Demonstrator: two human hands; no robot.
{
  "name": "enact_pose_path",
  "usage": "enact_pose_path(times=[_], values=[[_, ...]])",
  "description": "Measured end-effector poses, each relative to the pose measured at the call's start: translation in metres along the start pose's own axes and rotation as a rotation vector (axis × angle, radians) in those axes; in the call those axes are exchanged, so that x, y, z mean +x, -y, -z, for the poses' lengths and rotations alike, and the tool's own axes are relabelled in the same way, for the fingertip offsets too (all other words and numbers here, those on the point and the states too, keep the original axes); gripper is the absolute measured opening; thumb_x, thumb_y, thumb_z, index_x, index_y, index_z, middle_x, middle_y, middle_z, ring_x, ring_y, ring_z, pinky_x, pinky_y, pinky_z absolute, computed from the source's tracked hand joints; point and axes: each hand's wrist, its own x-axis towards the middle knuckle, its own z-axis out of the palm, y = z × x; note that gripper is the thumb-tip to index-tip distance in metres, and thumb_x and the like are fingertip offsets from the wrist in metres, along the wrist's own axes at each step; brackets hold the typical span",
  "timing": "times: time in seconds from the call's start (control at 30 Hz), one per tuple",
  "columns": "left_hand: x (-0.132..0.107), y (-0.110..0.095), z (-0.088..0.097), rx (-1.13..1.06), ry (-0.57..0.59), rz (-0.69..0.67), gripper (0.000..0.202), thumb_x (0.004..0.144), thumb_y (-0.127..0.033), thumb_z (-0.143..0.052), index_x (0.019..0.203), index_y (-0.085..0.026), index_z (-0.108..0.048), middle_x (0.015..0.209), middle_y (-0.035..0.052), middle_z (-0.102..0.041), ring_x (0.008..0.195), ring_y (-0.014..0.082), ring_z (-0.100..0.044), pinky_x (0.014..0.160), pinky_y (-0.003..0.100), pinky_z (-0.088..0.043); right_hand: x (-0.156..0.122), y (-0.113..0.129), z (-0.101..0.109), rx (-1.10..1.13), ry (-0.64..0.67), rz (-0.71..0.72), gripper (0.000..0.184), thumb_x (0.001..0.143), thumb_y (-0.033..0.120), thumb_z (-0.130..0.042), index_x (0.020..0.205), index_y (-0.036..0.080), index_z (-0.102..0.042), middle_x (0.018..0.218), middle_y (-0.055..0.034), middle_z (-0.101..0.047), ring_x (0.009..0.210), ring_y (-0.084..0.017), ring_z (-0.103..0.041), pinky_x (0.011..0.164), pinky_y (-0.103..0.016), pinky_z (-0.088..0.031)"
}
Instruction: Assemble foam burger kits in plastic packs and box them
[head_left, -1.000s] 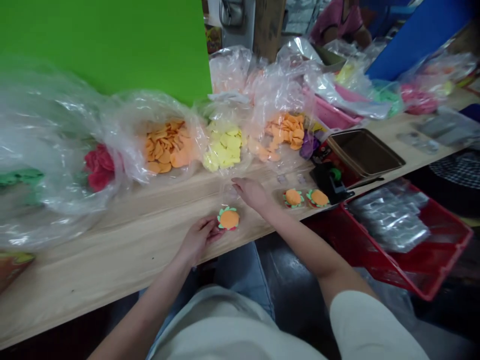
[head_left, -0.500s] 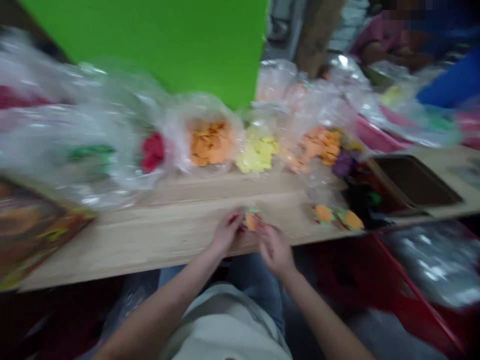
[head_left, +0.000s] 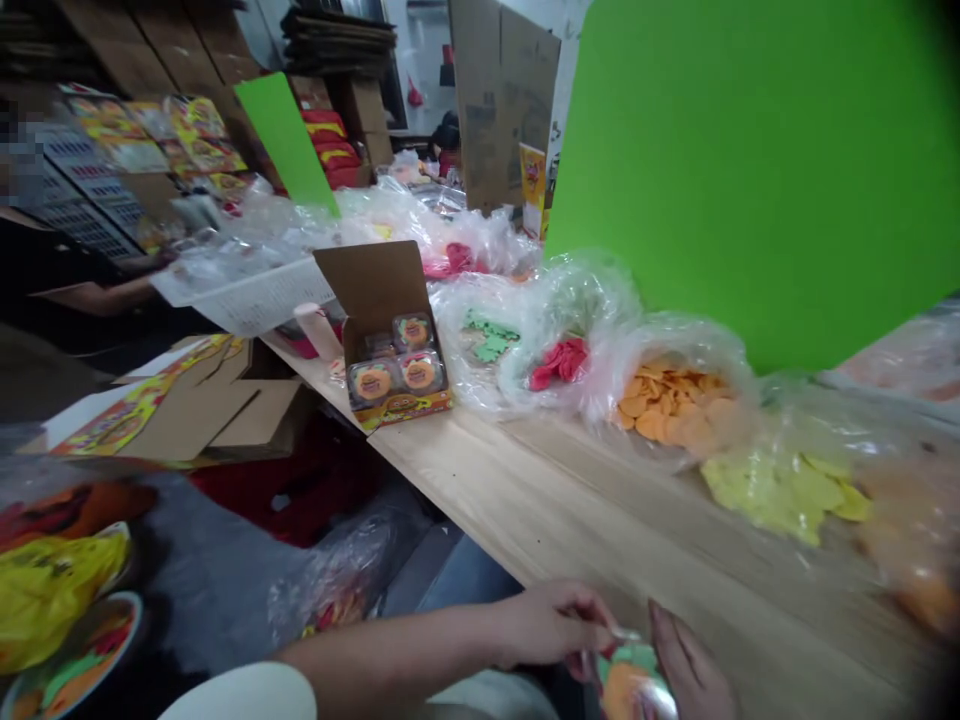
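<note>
**Item in hand:** orange-and-green felt piece [head_left: 626, 690] in clear film, low at the near edge of view, partly cut off, just off the near edge of the wooden table [head_left: 600, 480].
**Left hand [head_left: 551, 625]:** grip closed to a pinch on the film at the item's top, apparently; the view is poor.
**Right hand [head_left: 686, 665]:** fingers spread, pressed against the item's right side; firmness of hold cannot be told.
**Finished so far:** open cardboard box [head_left: 390, 330] far along the table, holding about four round packs [head_left: 373, 380].
**Remaining stock:** bags of orange felt discs [head_left: 675, 410], yellow felt pieces [head_left: 780, 495], red felt pieces [head_left: 559, 360] and green felt pieces [head_left: 487, 335], still well filled, in a row on the table.
</note>
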Motion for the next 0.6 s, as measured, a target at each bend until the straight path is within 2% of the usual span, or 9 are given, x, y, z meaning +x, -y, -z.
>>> enact_pose_path(times=[0.1,0.17,0.23,0.3,0.4,0.5,0.6], values=[[-0.012,-0.024,0.012,0.289,0.132,-0.061,0.063,0.058,-0.055,-0.069,0.111,-0.022,-0.06,0.08,-0.0002,-0.056,0.055,0.0077,-0.047,0.053,0.022,-0.04,0.01,0.02,-0.009,0.026,0.075,-0.045,0.049,0.081,0.059,-0.038,0.065,0.021,-0.063,0.064,-0.0051,-0.064,0.062,-0.017,-0.06,0.056,-0.021,-0.047],[-0.015,-0.034,0.016,0.518,0.076,-0.166,0.057,0.058,-0.051,-0.07,0.107,-0.023,-0.062,0.075,-0.0018,-0.056,0.058,0.0087,-0.046,0.055,0.021,-0.039,0.018,0.029,-0.011,0.056,0.087,-0.101,0.051,0.081,0.061,-0.036,0.069,0.019,-0.063,0.066,-0.0049,-0.065,0.062,-0.016,-0.06,0.058,-0.02,-0.047],[-0.015,-0.038,0.017,0.623,-0.026,-0.255,0.047,0.064,-0.052,-0.065,0.101,-0.022,-0.065,0.07,-0.0024,-0.056,0.062,0.0101,-0.046,0.058,0.02,-0.038,0.023,0.033,-0.011,0.063,0.0,-0.196,0.055,0.077,0.067,-0.037,0.075,0.019,-0.064,0.069,-0.0062,-0.066,0.064,-0.018,-0.061,0.057,-0.022,-0.047],[-0.013,-0.036,0.015,0.607,-0.121,-0.309,0.046,0.069,-0.053,-0.059,0.103,-0.022,-0.065,0.072,-0.0015,-0.058,0.064,0.0113,-0.048,0.058,0.02,-0.038,0.023,0.036,-0.008,0.041,-0.148,-0.315,0.057,0.073,0.07,-0.039,0.076,0.02,-0.065,0.067,-0.007,-0.066,0.062,-0.02,-0.061,0.052,-0.025,-0.046],[-0.007,-0.03,0.008,0.512,-0.188,-0.33,0.048,0.073,-0.055,-0.054,0.104,-0.02,-0.064,0.074,0.0002,-0.06,0.062,0.0124,-0.049,0.057,0.021,-0.038,0.016,0.041,-0.003,0.022,-0.303,-0.442,0.052,0.073,0.068,-0.039,0.066,0.023,-0.063,0.049,-0.0036,-0.059,0.045,-0.019,-0.052,0.041,-0.028,-0.04],[0.0,-0.03,0.001,0.451,-0.172,-0.319,0.05,0.072,-0.055,-0.055,0.104,-0.019,-0.064,0.072,0.0008,-0.061,0.06,0.0129,-0.049,0.057,0.023,-0.04,0.015,0.048,0.005,0.051,-0.361,-0.464,0.049,0.073,0.067,-0.04,0.059,0.023,-0.059,0.036,0.0006,-0.046,0.037,-0.017,-0.043,0.038,-0.028,-0.034],[0.006,-0.038,-0.007,0.398,-0.196,-0.356,0.05,0.072,-0.051,-0.058,0.109,-0.019,-0.062,0.079,0.0015,-0.064,0.067,0.0143,-0.052,0.064,0.024,-0.042,0.024,0.051,0.015,0.085,-0.357,-0.523,0.05,0.071,0.067,-0.042,0.056,0.021,-0.056,0.037,0.0007,-0.046,0.039,-0.017,-0.044,0.04,-0.028,-0.036]])
